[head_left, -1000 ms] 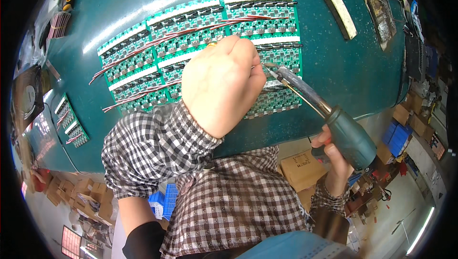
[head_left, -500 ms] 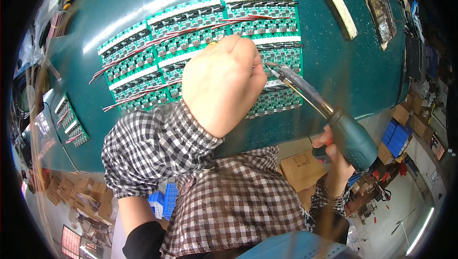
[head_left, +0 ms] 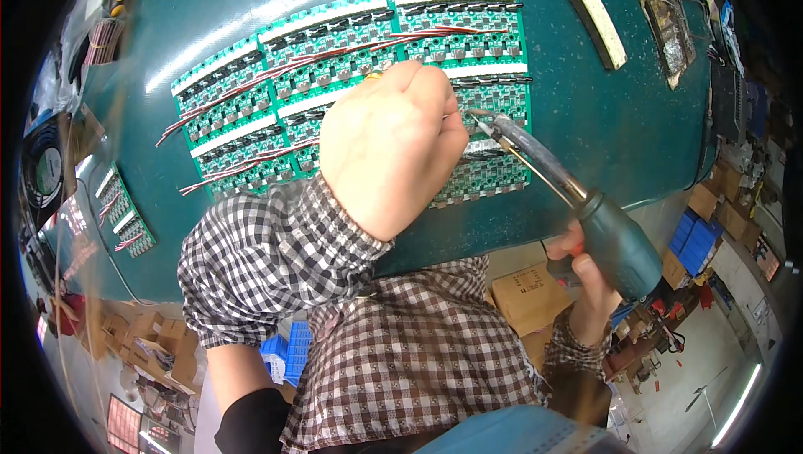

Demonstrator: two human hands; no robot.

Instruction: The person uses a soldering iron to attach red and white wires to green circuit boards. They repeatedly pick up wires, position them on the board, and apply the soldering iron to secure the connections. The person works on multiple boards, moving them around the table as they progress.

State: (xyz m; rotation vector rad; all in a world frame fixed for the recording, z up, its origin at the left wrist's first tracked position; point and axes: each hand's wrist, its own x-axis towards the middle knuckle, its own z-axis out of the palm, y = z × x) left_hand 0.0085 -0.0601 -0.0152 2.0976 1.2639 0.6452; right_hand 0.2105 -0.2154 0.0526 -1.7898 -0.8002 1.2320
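My left hand rests over the middle of a large panel of green circuit boards, its fingers curled and pinched together. Whatever those fingers hold is hidden beneath the hand. In my right hand is a dark green soldering gun, gripped by its handle with a finger at the red trigger. Its long metal tip slants up and left to the boards, just right of my left fingertips. Thin red, white and black wires lie in rows across the boards, beside white strips.
A smaller circuit board panel lies at the left of the green table mat. Far right are a curved pale strip and a dark, worn block. A cardboard box sits below the table edge.
The soldering gun's tip has shifted very slightly at the boards. My left hand stays in place.
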